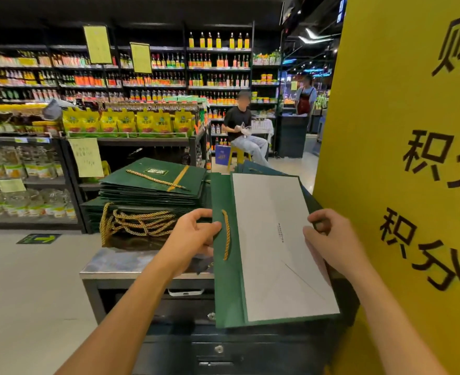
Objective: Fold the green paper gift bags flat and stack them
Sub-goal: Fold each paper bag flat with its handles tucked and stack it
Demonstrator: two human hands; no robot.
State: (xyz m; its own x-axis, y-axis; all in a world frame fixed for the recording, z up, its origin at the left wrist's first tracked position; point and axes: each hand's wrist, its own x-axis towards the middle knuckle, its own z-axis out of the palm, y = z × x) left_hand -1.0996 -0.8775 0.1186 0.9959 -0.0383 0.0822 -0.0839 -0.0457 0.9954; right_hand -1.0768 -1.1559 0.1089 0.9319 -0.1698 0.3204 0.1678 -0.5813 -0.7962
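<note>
Grip first: the left hand [193, 234] is curled round the left edge of a green gift bag [227, 293], thumb on top just beside its gold rope handle [226, 234]. The right hand [329, 239] pinches the opposite edge, fingers bent over the pale panel [272, 239] that faces up. Both grips are closed on the bag; neither hand lies spread flat. The bag sits tilted over the near edge of the tabletop [120, 261] and looks collapsed to a slab, though whether its base fold is fully pressed down cannot be told. Just beside the left hand stands a tall stack [153, 185] of flattened green bags, rope handles hanging in loops off its front. That pile suggests a good share of the work is done. Behind the held bag the corners of more dark green bags [258, 167] show, so some are probably left to fold. For this one, what remains seems to be a last flattening and laying it on the stack.
</note>
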